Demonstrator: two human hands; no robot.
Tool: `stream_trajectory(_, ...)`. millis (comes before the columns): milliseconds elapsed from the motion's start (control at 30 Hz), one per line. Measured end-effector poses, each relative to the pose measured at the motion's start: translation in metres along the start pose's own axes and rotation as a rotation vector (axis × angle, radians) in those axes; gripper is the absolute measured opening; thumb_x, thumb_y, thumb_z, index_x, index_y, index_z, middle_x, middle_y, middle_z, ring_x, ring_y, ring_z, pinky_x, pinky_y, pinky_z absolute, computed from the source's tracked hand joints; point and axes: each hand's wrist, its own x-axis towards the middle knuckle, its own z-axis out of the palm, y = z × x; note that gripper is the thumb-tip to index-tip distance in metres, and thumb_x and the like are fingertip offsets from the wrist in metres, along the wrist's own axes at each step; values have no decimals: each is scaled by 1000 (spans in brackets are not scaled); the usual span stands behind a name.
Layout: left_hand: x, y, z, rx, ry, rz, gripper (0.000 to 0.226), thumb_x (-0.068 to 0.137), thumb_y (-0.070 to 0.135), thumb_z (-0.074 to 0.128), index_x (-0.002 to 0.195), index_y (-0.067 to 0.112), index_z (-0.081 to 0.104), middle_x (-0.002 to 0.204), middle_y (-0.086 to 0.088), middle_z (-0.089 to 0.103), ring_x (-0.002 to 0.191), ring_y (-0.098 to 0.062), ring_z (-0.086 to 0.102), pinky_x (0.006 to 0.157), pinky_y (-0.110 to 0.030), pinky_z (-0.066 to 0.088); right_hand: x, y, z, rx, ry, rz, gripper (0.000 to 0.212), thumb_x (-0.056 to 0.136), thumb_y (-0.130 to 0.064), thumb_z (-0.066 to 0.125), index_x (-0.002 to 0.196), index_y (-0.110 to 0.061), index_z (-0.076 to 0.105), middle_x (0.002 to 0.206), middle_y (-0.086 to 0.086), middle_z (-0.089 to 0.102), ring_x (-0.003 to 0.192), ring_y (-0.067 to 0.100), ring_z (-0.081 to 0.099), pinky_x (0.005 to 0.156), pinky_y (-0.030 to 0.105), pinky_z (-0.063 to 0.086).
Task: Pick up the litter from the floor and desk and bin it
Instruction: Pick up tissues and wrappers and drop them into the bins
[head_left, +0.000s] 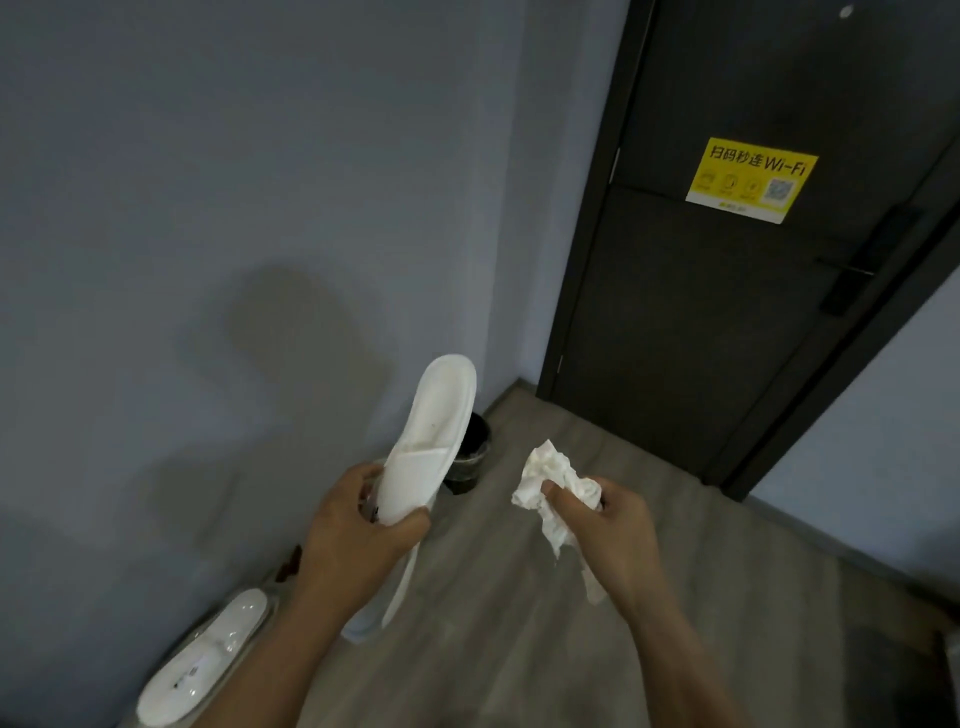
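My left hand (358, 525) grips a white disposable slipper (434, 431) by its toe end, the heel pointing up and away. A second pale piece hangs below that hand (387, 597); I cannot tell what it is. My right hand (602, 525) pinches crumpled white tissue (550, 480), with a strip dangling under the palm. A small dark bin (470, 457) with a liner stands on the floor against the wall, partly hidden behind the slipper.
A wrapped white slipper (202, 660) lies on the floor at the lower left by the grey wall. A dark door (727, 312) with a yellow Wi-Fi sticker (750, 179) stands ahead right. Wood-look floor (519, 623) stretches between.
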Motion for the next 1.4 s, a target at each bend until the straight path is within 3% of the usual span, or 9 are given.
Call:
stream_trajectory(367, 203, -4, 91, 3, -69, -42, 59, 60, 43, 80, 108, 34, 47, 88, 26, 51, 77, 9, 50, 57, -14, 38, 204, 9, 31, -93, 19, 79, 10, 82, -30, 73, 81, -20, 69, 67, -5, 71, 61, 4, 67, 46, 12, 45)
stream_trajectory(500, 282, -7, 115, 28, -133, -92, 59, 66, 36, 83, 114, 25, 51, 86, 24, 50, 75, 9, 48, 58, -14, 38, 282, 5, 51, -152, 5, 140, 13, 81, -30, 75, 84, -19, 69, 67, -3, 71, 58, 3, 67, 45, 11, 44)
stream_trajectory(633, 351, -7, 135, 83, -197, -138, 76, 52, 57, 73, 117, 22, 53, 100, 7, 59, 86, -10, 59, 70, -29, 49, 349, 8, 64, -208, 2, 151, 13, 81, -33, 74, 83, -22, 67, 67, -4, 69, 58, 1, 65, 44, 9, 42)
stream_trajectory(833, 419, -9, 170, 170, -241, -249, 89, 49, 63, 67, 125, 20, 51, 111, 1, 61, 96, -19, 59, 83, -35, 51, 431, 25, 76, -263, -32, 191, 13, 81, -34, 74, 77, -25, 67, 58, -11, 67, 55, -2, 63, 42, 8, 40)
stream_trajectory(967, 460, -13, 199, 249, -225, -295, 86, 50, 62, 66, 123, 19, 51, 107, -1, 61, 96, -22, 60, 81, -34, 49, 496, 43, 79, -295, -128, 211, 13, 83, -34, 73, 81, -23, 67, 65, -4, 67, 58, -1, 63, 44, 8, 42)
stream_trajectory(1100, 503, -16, 235, 339, -213, -385, 70, 63, 49, 79, 119, 18, 51, 100, 0, 61, 88, -22, 57, 71, -30, 41, 573, 63, 82, -329, -238, 243, 19, 82, -37, 72, 81, -18, 70, 70, 0, 70, 62, 9, 66, 54, 19, 50)
stream_trajectory(1200, 532, -22, 266, 420, -217, -424, 72, 63, 48, 81, 118, 15, 49, 94, 0, 56, 82, -21, 53, 69, -30, 38, 633, 82, 82, -347, -318, 276, 18, 82, -36, 72, 78, -19, 69, 68, -4, 69, 61, 5, 65, 50, 12, 46)
stream_trajectory(1300, 562, -39, 300, 513, -226, -487, 75, 64, 52, 79, 120, 13, 48, 106, -10, 59, 95, -31, 59, 75, -33, 43, 686, 105, 86, -381, -399, 309, 20, 82, -38, 71, 70, -23, 67, 59, -10, 67, 57, -4, 62, 45, 6, 41)
stream_trajectory(1400, 585, -66, 329, 601, -284, -568, 81, 65, 57, 76, 128, 17, 46, 115, -12, 57, 105, -32, 58, 84, -36, 45, 726, 131, 96, -447, -475, 330, 25, 80, -43, 71, 69, -20, 68, 61, -6, 68, 57, 0, 63, 45, 9, 42)
